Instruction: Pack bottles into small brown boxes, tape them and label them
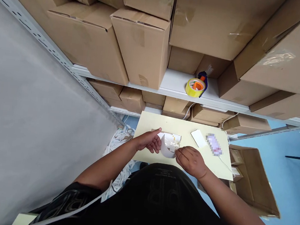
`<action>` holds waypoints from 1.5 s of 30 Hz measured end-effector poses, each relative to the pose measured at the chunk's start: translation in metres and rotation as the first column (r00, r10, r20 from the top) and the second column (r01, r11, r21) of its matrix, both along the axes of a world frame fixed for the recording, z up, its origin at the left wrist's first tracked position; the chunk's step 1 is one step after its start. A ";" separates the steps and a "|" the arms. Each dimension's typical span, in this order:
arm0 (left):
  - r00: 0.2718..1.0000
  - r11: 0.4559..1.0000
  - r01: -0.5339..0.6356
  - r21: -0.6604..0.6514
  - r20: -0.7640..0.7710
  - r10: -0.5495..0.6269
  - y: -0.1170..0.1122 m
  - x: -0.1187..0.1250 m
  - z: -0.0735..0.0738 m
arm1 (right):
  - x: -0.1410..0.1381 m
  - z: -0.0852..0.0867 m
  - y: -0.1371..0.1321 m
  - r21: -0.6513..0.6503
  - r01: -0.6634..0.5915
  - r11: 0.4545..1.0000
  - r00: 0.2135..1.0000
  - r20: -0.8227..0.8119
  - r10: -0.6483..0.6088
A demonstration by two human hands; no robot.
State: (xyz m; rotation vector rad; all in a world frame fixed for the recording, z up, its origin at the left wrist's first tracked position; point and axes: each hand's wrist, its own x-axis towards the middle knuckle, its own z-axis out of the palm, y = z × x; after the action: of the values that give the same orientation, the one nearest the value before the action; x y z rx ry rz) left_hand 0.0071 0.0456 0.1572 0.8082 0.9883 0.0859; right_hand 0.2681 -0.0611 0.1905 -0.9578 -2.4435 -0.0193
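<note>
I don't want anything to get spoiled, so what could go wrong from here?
The curled white paper at the right hand's fingertips might crease or tear if pulled hard, as it is already bent into a curve. The tape dispenser sits near the front edge of the shelf, so a bump could perhaps knock it off. The white cable runs to the table's right edge, where an arm might snag it.

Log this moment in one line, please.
left hand: open, beside white strip | right hand: holding strip's end | yellow tape: on shelf
</note>
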 end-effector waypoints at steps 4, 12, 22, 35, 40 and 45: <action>0.996 0.999 0.039 0.021 -0.078 -0.038 -0.002 0.002 -0.003 | 0.001 0.005 -0.001 0.032 -0.037 0.999 0.998 0.046 0.036; 0.983 0.995 0.095 0.005 -0.160 -0.093 -0.002 0.001 -0.008 | 0.011 0.009 -0.006 -0.049 -0.083 0.995 0.996 0.037 0.085; 0.979 0.969 -0.203 0.138 0.062 0.196 -0.015 -0.001 0.007 | 0.012 0.004 -0.017 -0.006 0.043 0.999 0.998 -0.046 -0.044; 0.963 0.879 -0.259 0.401 0.179 0.203 -0.019 -0.013 0.028 | -0.004 -0.018 -0.031 -0.650 -0.066 0.757 0.635 -0.613 -0.471; 0.950 0.810 -0.310 0.498 0.142 0.277 -0.023 -0.007 0.017 | -0.017 -0.039 -0.009 -0.901 -0.153 0.406 0.313 -0.434 -0.845; 0.950 0.754 -0.281 0.594 0.062 0.305 -0.022 0.001 -0.007 | -0.023 -0.053 0.005 -0.931 -0.173 0.321 0.351 -0.363 -0.864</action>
State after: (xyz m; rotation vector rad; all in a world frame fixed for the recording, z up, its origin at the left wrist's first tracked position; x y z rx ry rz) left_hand 0.0083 0.0232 0.1506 1.2279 1.1367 0.6915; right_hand 0.2449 -0.0556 0.1371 -1.5066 -0.8864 1.4176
